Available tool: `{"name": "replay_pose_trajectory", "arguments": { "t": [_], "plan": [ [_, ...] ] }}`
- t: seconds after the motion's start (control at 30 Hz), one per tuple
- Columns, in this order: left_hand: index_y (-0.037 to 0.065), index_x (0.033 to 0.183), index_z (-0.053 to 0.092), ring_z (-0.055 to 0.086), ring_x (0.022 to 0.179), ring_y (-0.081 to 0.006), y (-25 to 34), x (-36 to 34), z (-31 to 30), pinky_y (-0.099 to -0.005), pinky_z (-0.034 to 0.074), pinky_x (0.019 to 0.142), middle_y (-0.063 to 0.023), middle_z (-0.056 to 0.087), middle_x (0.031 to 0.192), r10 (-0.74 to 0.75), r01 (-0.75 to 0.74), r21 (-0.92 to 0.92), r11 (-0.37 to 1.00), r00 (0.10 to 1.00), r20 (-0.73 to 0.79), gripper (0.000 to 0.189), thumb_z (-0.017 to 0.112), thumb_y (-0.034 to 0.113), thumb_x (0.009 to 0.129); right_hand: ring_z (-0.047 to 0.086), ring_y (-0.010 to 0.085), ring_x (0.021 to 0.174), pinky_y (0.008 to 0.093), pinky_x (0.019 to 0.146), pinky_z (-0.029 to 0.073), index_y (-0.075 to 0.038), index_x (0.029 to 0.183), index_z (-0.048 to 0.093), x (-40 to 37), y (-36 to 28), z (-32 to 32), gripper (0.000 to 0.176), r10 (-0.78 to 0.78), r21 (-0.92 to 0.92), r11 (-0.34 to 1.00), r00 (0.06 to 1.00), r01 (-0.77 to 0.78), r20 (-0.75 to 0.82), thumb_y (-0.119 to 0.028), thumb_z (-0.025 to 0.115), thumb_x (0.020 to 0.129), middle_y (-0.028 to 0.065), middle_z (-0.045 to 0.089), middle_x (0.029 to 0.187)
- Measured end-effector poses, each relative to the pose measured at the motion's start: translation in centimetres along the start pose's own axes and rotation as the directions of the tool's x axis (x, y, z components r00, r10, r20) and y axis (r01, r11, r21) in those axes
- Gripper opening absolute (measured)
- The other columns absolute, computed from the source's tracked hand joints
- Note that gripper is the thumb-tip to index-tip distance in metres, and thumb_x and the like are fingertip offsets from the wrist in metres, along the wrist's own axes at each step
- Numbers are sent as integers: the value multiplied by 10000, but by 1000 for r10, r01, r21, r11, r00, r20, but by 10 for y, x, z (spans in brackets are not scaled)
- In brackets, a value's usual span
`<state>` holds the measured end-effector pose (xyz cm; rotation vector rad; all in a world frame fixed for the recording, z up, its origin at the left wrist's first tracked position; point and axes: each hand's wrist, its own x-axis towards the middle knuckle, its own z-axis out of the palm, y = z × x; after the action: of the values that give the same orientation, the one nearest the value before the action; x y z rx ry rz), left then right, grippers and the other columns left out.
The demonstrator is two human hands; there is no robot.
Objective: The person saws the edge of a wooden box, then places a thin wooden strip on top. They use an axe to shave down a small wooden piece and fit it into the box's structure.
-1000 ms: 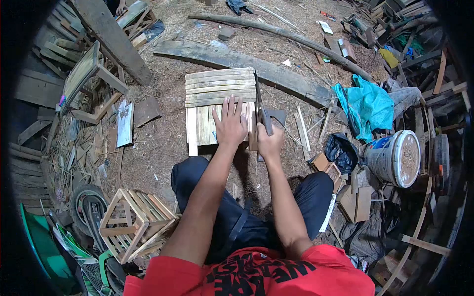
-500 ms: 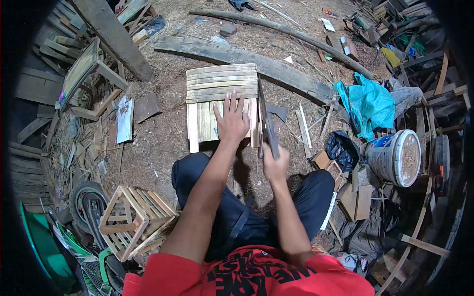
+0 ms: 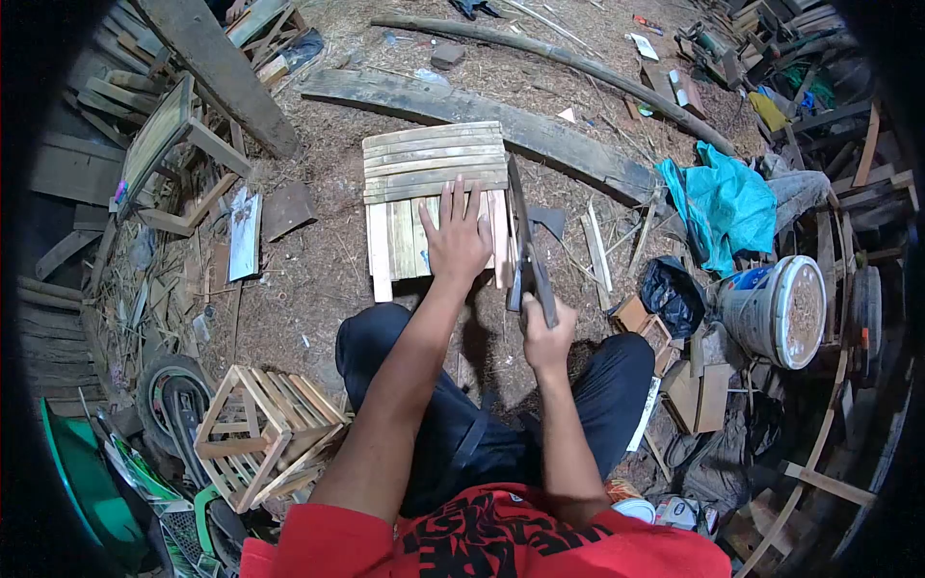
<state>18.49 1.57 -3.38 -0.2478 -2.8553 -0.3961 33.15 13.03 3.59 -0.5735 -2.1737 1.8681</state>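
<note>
A small slatted wooden piece (image 3: 436,154), with a roof-like top of slats running crosswise and upright slats below, stands on the ground before my knees. My left hand (image 3: 458,243) lies on it, fingers spread over the front slats and the lower edge of the top. In my right hand (image 3: 549,332) is the handle end of a long dark handsaw (image 3: 528,236). Its blade runs along the right edge of the slatted piece, its far end beside the top slats. The saw's teeth cannot be made out. A dark, flat, blade-like piece (image 3: 547,222) shows just right of the saw.
A thick plank (image 3: 462,120) and a long pole (image 3: 578,67) lie beyond the slatted piece. At my left is a slatted wooden frame (image 3: 265,438). On the right are a teal plastic sheet (image 3: 718,207), a white bucket (image 3: 761,308) and a black bag (image 3: 672,294).
My right hand has drawn the saw back toward my body and slightly right. The left hand stays on the slatted piece.
</note>
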Motion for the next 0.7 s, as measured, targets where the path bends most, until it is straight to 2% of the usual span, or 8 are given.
{"name": "replay_pose_trajectory", "arguments": {
  "t": [0.07, 0.1, 0.17, 0.2, 0.3, 0.47, 0.67, 0.7],
  "plan": [
    [235, 1563, 292, 254, 1490, -239, -3, 1, 7, -636, 98, 1173, -57, 238, 1637, 4, -3, 52, 999, 1000, -24, 643, 459, 350, 953, 457, 80, 533, 315, 493, 358, 2, 697, 588, 14, -18, 15, 271, -19, -41, 999, 991, 25, 129, -179, 640, 892, -5, 461, 551],
    [229, 1567, 281, 249, 1493, -242, -7, -2, 8, -635, 99, 1172, -59, 237, 1637, 57, -53, 183, 982, 998, -14, 641, 455, 343, 960, 456, 83, 531, 317, 492, 358, 1, 696, 585, 10, -22, 22, 271, -16, -65, 997, 982, 29, 188, -179, 640, 892, -2, 466, 549],
    [228, 1567, 281, 241, 1495, -247, -12, -2, 21, -632, 97, 1175, -59, 242, 1635, 73, -61, 231, 971, 996, -43, 646, 462, 332, 956, 460, 84, 529, 323, 490, 363, 2, 702, 587, -9, -7, 42, 258, -121, -153, 978, 984, 141, 134, -163, 640, 894, -14, 499, 555],
    [227, 1567, 282, 238, 1496, -261, -9, -5, 14, -637, 101, 1173, -70, 249, 1631, 49, -45, 154, 987, 999, -19, 649, 470, 322, 953, 470, 88, 525, 329, 488, 371, 2, 705, 581, -18, -5, 41, 262, -198, -167, 965, 980, 201, 35, -149, 632, 912, -2, 516, 552],
    [224, 1564, 289, 233, 1497, -293, -1, -3, -2, -648, 108, 1169, -95, 266, 1622, 22, -22, 1, 1000, 1000, -3, 655, 489, 297, 944, 457, 83, 524, 327, 487, 369, 1, 720, 588, -22, -5, 11, 256, -58, 24, 998, 996, 59, -68, -153, 633, 920, 15, 481, 543],
    [225, 1559, 307, 221, 1501, -278, 1, -8, 3, -637, 97, 1176, -67, 237, 1635, 19, -19, 14, 1000, 999, -33, 650, 485, 311, 939, 437, 76, 535, 325, 492, 358, 7, 698, 597, -8, -10, -8, 310, -104, -151, 984, 993, 96, -49, -204, 648, 920, 21, 457, 538],
    [228, 1568, 282, 204, 1507, -258, 0, -4, 4, -632, 92, 1180, -45, 210, 1646, -6, 5, 28, 1000, 1000, 20, 671, 474, 336, 934, 501, 126, 519, 351, 511, 395, 16, 718, 621, 88, 14, 32, 316, -23, 12, 1000, 997, 24, -69, -237, 651, 904, 76, 541, 542],
    [227, 1571, 272, 215, 1504, -269, -1, -5, 3, -635, 97, 1177, -56, 222, 1641, -3, 2, 28, 1000, 1000, 20, 674, 473, 329, 936, 518, 130, 530, 350, 521, 408, 19, 742, 636, 84, 15, 30, 294, -63, -41, 997, 997, 61, -48, -226, 648, 904, 83, 558, 556]
  ]
}}
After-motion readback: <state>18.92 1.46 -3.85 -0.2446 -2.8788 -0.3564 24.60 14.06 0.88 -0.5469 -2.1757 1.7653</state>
